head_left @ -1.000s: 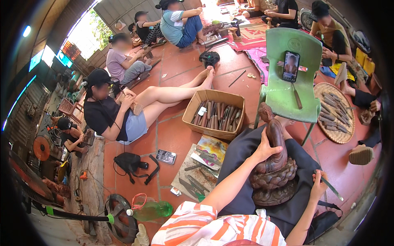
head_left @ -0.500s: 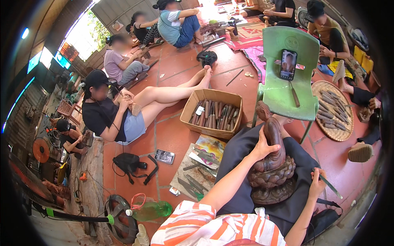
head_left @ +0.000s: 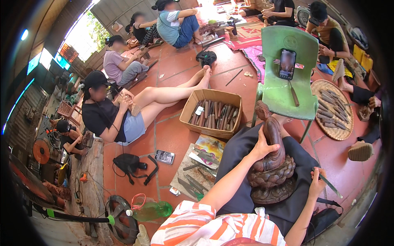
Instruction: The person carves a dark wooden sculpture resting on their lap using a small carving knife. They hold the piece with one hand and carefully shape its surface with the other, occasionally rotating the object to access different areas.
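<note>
Reddish tiles covered the floor (head_left: pixel 168 139) of a crowded workshop, with daylight at the far left. The left grip (head_left: pixel 262 145) was wrapped around the torso of a dark brown statue (head_left: pixel 271 174), the thumb laid across its near side. The statue stood between the wearer's legs, in dark trousers (head_left: pixel 232 164); what bore its base could not be seen. Its long axis ran from the base, near, to the head, far and a little left. The right grip (head_left: pixel 316 184) was closed around a flat tool (head_left: pixel 331 187), whose longer end pointed right and near — away from the statue. From that grip the statue lay to the left, well apart; the left grip was the nearer one, touching it.

The carved body looked smooth and glossy, the head knobbly, the base ringed with overlapping petals. The tool was a thin, straight, greyish strip. Farther left lay a pale textured mat (head_left: pixel 182 174) bearing metal blades, and beyond it a cardboard box (head_left: pixel 205 129) packed with wooden-handled tools (head_left: pixel 217 117). At the far right stood a green plastic chair (head_left: pixel 283 96) — scuffed, with a phone (head_left: pixel 287 63) propped on it — beside a round woven basket (head_left: pixel 336 136).
</note>
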Action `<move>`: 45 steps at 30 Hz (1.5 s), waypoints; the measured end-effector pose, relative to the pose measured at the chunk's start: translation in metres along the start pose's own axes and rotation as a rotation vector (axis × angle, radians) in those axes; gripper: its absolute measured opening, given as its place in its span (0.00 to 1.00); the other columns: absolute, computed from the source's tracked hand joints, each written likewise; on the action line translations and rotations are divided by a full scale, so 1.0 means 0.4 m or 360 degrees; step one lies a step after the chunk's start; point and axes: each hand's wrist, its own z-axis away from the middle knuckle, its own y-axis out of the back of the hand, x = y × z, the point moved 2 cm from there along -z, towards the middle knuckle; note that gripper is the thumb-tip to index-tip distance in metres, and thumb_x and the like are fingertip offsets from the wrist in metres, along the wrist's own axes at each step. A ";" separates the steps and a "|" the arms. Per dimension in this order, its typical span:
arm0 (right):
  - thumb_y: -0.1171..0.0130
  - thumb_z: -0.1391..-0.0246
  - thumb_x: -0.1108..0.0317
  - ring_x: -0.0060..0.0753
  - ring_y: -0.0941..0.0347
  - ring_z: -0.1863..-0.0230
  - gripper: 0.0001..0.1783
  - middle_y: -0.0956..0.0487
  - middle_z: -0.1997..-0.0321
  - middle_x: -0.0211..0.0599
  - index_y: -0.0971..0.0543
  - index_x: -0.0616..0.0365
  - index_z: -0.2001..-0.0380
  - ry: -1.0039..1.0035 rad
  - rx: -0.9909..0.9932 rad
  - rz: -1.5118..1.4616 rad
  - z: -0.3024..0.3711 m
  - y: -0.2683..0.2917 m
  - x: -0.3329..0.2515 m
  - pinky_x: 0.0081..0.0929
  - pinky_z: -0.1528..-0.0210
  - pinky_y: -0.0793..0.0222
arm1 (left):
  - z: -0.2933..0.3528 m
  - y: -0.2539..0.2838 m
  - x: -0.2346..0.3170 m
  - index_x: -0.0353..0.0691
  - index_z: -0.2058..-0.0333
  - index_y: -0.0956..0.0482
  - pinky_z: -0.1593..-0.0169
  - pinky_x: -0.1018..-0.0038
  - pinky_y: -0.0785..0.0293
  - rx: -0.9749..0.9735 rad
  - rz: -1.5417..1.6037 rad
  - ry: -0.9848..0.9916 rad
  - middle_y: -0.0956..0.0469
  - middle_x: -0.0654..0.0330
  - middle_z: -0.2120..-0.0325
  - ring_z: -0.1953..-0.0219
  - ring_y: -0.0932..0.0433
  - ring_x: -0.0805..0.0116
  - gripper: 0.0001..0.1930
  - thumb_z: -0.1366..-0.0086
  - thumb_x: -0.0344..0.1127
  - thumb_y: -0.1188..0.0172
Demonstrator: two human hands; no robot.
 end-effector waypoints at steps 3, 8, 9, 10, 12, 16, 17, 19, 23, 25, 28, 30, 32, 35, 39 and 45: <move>0.45 0.38 0.67 0.15 0.30 0.73 0.09 0.24 0.73 0.27 0.21 0.62 0.68 -0.0011 -0.0010 0.0001 -0.001 0.002 0.005 0.13 0.72 0.37 | 0.001 0.001 0.001 0.30 0.34 0.71 0.31 0.63 0.55 0.0008 -0.0040 0.0004 0.55 0.39 0.35 0.31 0.54 0.50 0.68 0.55 0.59 0.28; 0.46 0.39 0.71 0.17 0.28 0.73 0.08 0.23 0.72 0.30 0.22 0.64 0.68 -0.0054 0.0013 0.0036 0.000 0.004 -0.002 0.15 0.72 0.36 | 0.002 0.002 0.016 0.29 0.35 0.72 0.31 0.63 0.55 0.0003 -0.0085 0.0019 0.55 0.38 0.35 0.31 0.54 0.50 0.68 0.55 0.58 0.28; 0.46 0.39 0.71 0.17 0.28 0.73 0.07 0.23 0.72 0.30 0.22 0.64 0.68 -0.0045 0.0018 0.0030 -0.001 0.002 -0.008 0.15 0.72 0.36 | 0.001 0.003 0.012 0.29 0.35 0.72 0.31 0.63 0.55 0.0002 -0.0083 0.0015 0.55 0.38 0.35 0.31 0.54 0.50 0.68 0.55 0.59 0.28; 0.46 0.39 0.71 0.17 0.28 0.73 0.07 0.23 0.72 0.30 0.22 0.64 0.68 -0.0036 0.0024 0.0025 -0.001 -0.002 -0.013 0.15 0.72 0.36 | -0.002 0.003 0.007 0.29 0.35 0.72 0.31 0.63 0.55 -0.0001 -0.0081 0.0012 0.55 0.38 0.35 0.31 0.54 0.50 0.68 0.55 0.59 0.28; 0.46 0.39 0.71 0.17 0.28 0.73 0.07 0.23 0.72 0.30 0.22 0.63 0.69 -0.0019 0.0006 0.0001 0.001 -0.007 -0.008 0.15 0.72 0.35 | 0.003 0.007 0.012 0.29 0.35 0.72 0.31 0.63 0.55 -0.0003 -0.0062 0.0025 0.55 0.38 0.35 0.31 0.54 0.50 0.68 0.55 0.59 0.28; 0.46 0.39 0.71 0.17 0.28 0.73 0.07 0.23 0.72 0.30 0.22 0.63 0.69 -0.0011 0.0015 -0.0008 0.010 -0.003 -0.006 0.16 0.72 0.35 | 0.003 0.005 0.001 0.29 0.34 0.71 0.31 0.63 0.54 0.0009 -0.0069 0.0025 0.54 0.39 0.35 0.31 0.53 0.50 0.68 0.56 0.59 0.28; 0.46 0.39 0.71 0.17 0.28 0.74 0.07 0.23 0.72 0.30 0.22 0.63 0.69 -0.0009 0.0022 -0.0017 0.003 -0.003 -0.007 0.16 0.72 0.35 | -0.010 0.002 0.000 0.29 0.34 0.71 0.31 0.64 0.54 0.0013 -0.0082 -0.0002 0.54 0.39 0.35 0.31 0.53 0.50 0.68 0.56 0.58 0.28; 0.46 0.39 0.71 0.17 0.28 0.74 0.07 0.23 0.72 0.30 0.23 0.64 0.69 -0.0012 0.0016 -0.0005 -0.004 -0.001 -0.007 0.15 0.72 0.35 | -0.001 -0.003 0.013 0.30 0.34 0.71 0.31 0.64 0.54 0.0010 -0.0058 0.0025 0.54 0.39 0.35 0.31 0.53 0.50 0.68 0.56 0.58 0.28; 0.46 0.39 0.71 0.17 0.28 0.74 0.08 0.23 0.72 0.30 0.23 0.64 0.69 -0.0050 0.0018 -0.0008 0.000 -0.008 -0.009 0.15 0.73 0.35 | -0.001 0.004 -0.009 0.31 0.34 0.71 0.31 0.63 0.54 -0.0011 -0.0009 0.0008 0.54 0.42 0.35 0.31 0.53 0.52 0.67 0.55 0.57 0.28; 0.46 0.39 0.71 0.17 0.28 0.74 0.08 0.23 0.72 0.30 0.23 0.64 0.69 -0.0035 0.0027 -0.0023 0.000 -0.008 -0.010 0.15 0.73 0.35 | -0.001 0.004 -0.009 0.34 0.34 0.72 0.31 0.62 0.56 -0.0045 0.0014 0.0031 0.53 0.47 0.35 0.32 0.53 0.57 0.66 0.54 0.54 0.27; 0.46 0.39 0.71 0.17 0.28 0.73 0.08 0.23 0.71 0.31 0.23 0.64 0.69 0.0000 0.0003 -0.0021 0.000 -0.005 -0.006 0.15 0.73 0.35 | 0.000 0.005 -0.009 0.34 0.34 0.72 0.31 0.62 0.57 -0.0043 0.0019 0.0024 0.53 0.47 0.35 0.32 0.54 0.57 0.66 0.53 0.54 0.27; 0.46 0.39 0.72 0.17 0.28 0.73 0.07 0.23 0.71 0.31 0.23 0.65 0.69 0.0005 -0.0007 0.0013 0.000 -0.003 -0.012 0.15 0.73 0.35 | -0.001 0.002 -0.004 0.34 0.34 0.72 0.31 0.62 0.57 -0.0035 -0.0012 0.0006 0.53 0.47 0.35 0.32 0.54 0.57 0.65 0.53 0.54 0.28; 0.46 0.39 0.72 0.17 0.28 0.73 0.07 0.23 0.71 0.31 0.23 0.65 0.69 -0.0005 -0.0010 0.0027 -0.001 -0.002 -0.014 0.15 0.72 0.34 | 0.000 0.001 0.002 0.34 0.34 0.72 0.31 0.62 0.57 -0.0034 -0.0046 -0.0013 0.53 0.47 0.35 0.32 0.54 0.57 0.65 0.53 0.54 0.28; 0.46 0.39 0.72 0.17 0.28 0.73 0.07 0.23 0.71 0.31 0.23 0.65 0.69 -0.0034 -0.0001 0.0011 -0.001 -0.003 -0.015 0.15 0.72 0.34 | 0.002 0.003 0.009 0.33 0.35 0.71 0.31 0.62 0.57 -0.0039 0.0008 -0.0007 0.53 0.46 0.36 0.32 0.54 0.56 0.65 0.53 0.54 0.28; 0.46 0.39 0.72 0.17 0.28 0.73 0.07 0.23 0.70 0.31 0.22 0.64 0.69 -0.0025 0.0000 -0.0001 -0.001 -0.006 -0.016 0.15 0.72 0.34 | 0.002 0.005 0.014 0.33 0.35 0.71 0.31 0.62 0.57 -0.0049 0.0024 -0.0011 0.53 0.46 0.36 0.32 0.54 0.56 0.65 0.53 0.55 0.28; 0.45 0.39 0.72 0.17 0.27 0.73 0.07 0.23 0.70 0.30 0.22 0.64 0.69 -0.0072 -0.0016 -0.0040 -0.001 -0.005 -0.012 0.14 0.71 0.33 | 0.003 0.003 0.029 0.30 0.35 0.71 0.31 0.62 0.54 -0.0042 0.0079 -0.0007 0.53 0.43 0.36 0.32 0.52 0.53 0.67 0.55 0.57 0.28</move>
